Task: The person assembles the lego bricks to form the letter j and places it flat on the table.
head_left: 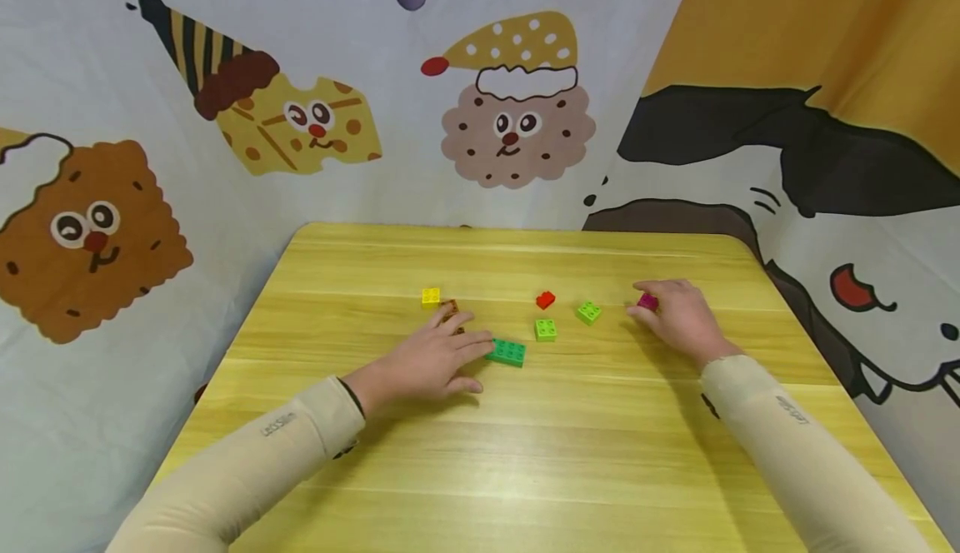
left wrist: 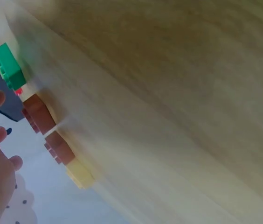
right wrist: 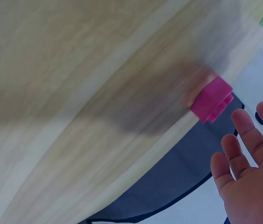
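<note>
My left hand [head_left: 435, 360], its fingers spread, hovers over the brown bricks [head_left: 451, 310], partly covering them in the head view. The left wrist view shows two brown bricks [left wrist: 40, 114] on the table, apart from the fingers. Its fingertips overlap one end of a dark green brick [head_left: 507, 352]. A yellow brick [head_left: 431, 297] sits just beyond that hand. At the right, my right hand [head_left: 684, 317] reaches over a magenta brick [head_left: 648, 301]. In the right wrist view its loosely bent fingers [right wrist: 248, 128] stand apart from the magenta brick [right wrist: 213, 99], which rests on the table.
Between the hands lie a red brick [head_left: 545, 300] and two lime green bricks, one nearer [head_left: 546, 331] and one to its right [head_left: 588, 312]. The wooden table [head_left: 495, 470] has rounded far corners and ends at a printed cloth [head_left: 405, 195] behind it.
</note>
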The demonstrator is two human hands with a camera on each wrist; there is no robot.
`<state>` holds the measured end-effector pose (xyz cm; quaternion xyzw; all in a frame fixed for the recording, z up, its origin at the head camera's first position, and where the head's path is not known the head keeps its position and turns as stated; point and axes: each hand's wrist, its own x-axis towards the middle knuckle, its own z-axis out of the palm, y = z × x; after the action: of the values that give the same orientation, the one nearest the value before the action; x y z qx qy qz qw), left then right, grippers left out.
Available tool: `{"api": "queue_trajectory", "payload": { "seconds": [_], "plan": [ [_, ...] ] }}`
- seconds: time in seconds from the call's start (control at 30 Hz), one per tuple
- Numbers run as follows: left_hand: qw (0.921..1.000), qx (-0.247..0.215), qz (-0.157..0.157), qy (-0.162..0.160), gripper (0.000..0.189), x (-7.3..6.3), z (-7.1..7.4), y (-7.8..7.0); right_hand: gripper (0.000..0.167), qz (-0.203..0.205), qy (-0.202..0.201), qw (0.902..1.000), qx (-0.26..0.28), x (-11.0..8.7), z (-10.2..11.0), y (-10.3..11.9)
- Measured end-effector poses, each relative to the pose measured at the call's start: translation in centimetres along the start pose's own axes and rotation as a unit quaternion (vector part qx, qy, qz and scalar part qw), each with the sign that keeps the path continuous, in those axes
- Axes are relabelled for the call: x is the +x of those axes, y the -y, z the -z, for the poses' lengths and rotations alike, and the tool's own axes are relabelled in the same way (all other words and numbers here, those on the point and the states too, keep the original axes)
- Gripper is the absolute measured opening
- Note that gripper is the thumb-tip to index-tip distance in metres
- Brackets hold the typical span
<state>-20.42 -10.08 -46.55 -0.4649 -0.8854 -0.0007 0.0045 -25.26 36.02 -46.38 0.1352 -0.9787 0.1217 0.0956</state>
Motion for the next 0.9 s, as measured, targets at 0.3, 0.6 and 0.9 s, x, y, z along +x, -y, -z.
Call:
{"api": "queue_trajectory", "payload": {
  "seconds": [0.3,0.6,0.9],
  "plan": [
    [0.9996,0.026,-0.012,0.008,0.081,0.4,-0.4,-0.2,0.054,0.013,0.012,0.9998,0.001,0.8,-0.5,1.7],
    [0.9996,0.022,-0.016,0.004,0.084,0.3,-0.9,-0.4,0.052,0.029,0.042,0.9987,0.007,1.5,-1.2,4.4],
    [0.9993,0.032,-0.018,0.002,0.091,0.4,-1.3,-0.6,0.051,0.022,0.063,0.9978,0.001,1.7,-1.9,5.6]
  ]
}}
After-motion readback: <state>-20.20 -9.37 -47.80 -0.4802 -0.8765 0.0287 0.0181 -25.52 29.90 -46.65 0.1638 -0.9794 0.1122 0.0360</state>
